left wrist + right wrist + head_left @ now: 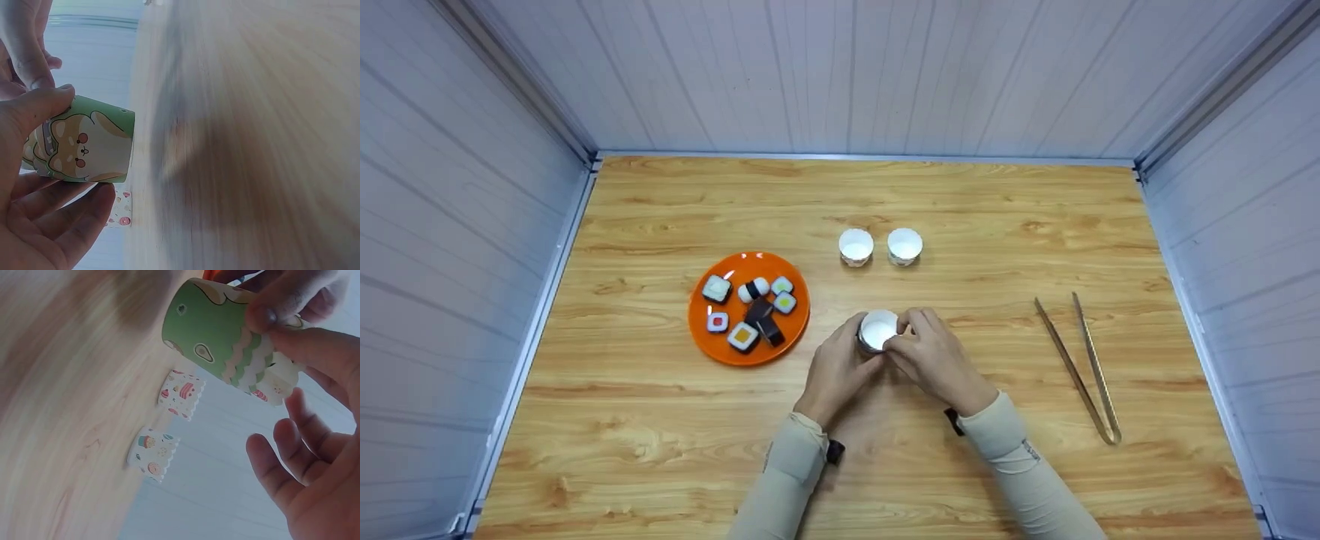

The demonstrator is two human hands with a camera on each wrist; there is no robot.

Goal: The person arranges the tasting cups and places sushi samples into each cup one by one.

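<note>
pale panelled walls (780, 75) enclose a wood-grain desk (660, 442); near its middle, the left hand (836, 367) curls around stacked paper cups (214, 340) and the right hand (937, 356), partly spread, pinches their rim.

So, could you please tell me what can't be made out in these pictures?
Right wrist view: exact number of nested paper cups; overlapping rims hide it.
Left wrist view: rim of a printed white cup, hidden behind the left hand.
Head view: marking on the right sleeve, too small to read.
</note>
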